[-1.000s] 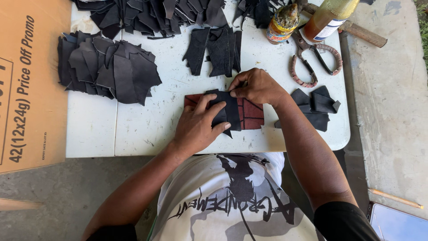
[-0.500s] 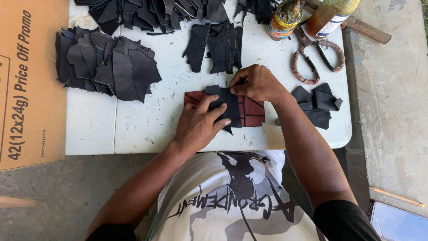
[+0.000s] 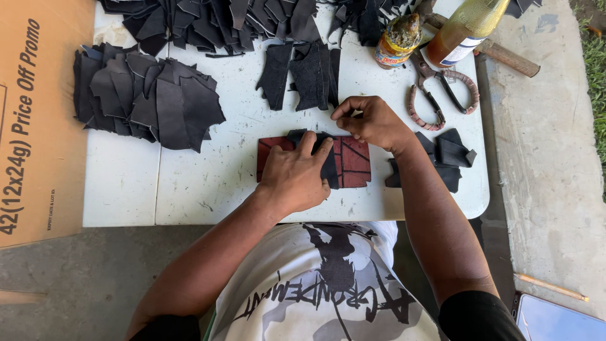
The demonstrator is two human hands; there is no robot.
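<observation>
A dark red board (image 3: 351, 161) with scored lines lies on the white table (image 3: 189, 189). A black leather piece (image 3: 329, 169) rests across its middle. My left hand (image 3: 294, 173) presses flat on that piece and the board, fingers spread. My right hand (image 3: 372, 121) sits at the board's upper edge with fingertips pinched together near the top of the black piece; whatever it may hold is too small to see.
Piles of black leather scraps (image 3: 149, 101) lie at left, along the back (image 3: 221, 19), in the middle (image 3: 303, 72) and at right (image 3: 449, 158). Scissors with wrapped handles (image 3: 442, 95), a jar (image 3: 398, 41) and a bottle (image 3: 464, 28) stand at back right. A cardboard box (image 3: 38, 120) borders the left.
My left hand has slid slightly and flattened on the black piece. My right hand has lifted a little toward the board's upper edge. The view has shifted slightly.
</observation>
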